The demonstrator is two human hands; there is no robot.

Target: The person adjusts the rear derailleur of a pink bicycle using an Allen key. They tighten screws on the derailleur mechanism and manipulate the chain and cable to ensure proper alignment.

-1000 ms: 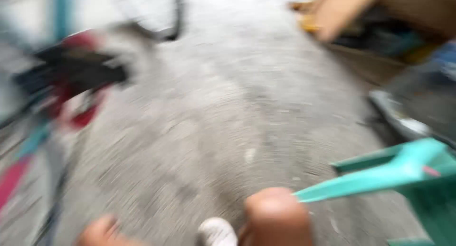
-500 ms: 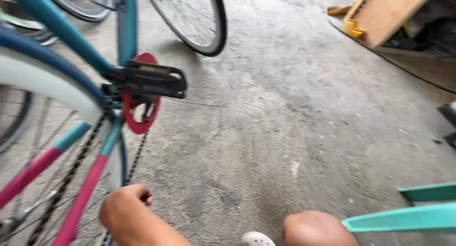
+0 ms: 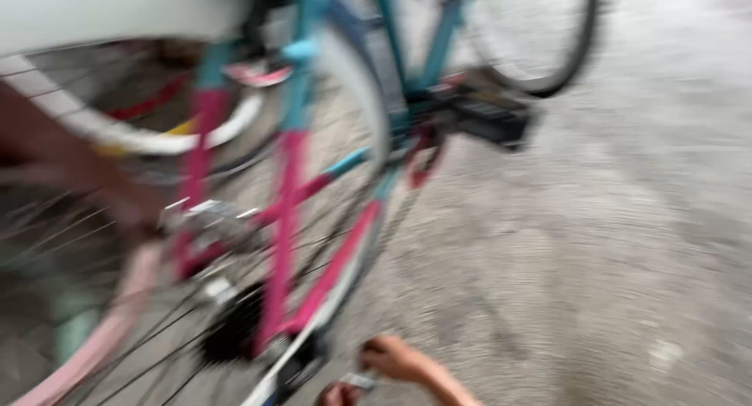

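A bicycle with a teal and pink frame (image 3: 286, 194) fills the left and middle of the blurred head view. Its rear wheel (image 3: 356, 100), black cog cluster (image 3: 231, 331), red chainring (image 3: 423, 159) and black pedal (image 3: 482, 116) all show. My right hand (image 3: 395, 359) is low at the bottom edge, right beside the wheel's rim, with curled fingers. A small grey thing (image 3: 360, 381) lies at its fingertips, and blur hides whether it is gripped. A blurred skin-coloured shape (image 3: 63, 167) crosses the spokes at the left, possibly my left arm.
Grey concrete floor (image 3: 595, 257) spreads to the right of the bicycle. A second black-tyred wheel (image 3: 576, 49) stands at the top right. A white mudguard (image 3: 94, 14) runs along the top left.
The view has swung left and closer to the rear wheel. The pedal now sits right of centre, the green chair and the knee are out of view, and my hand is by the rim.
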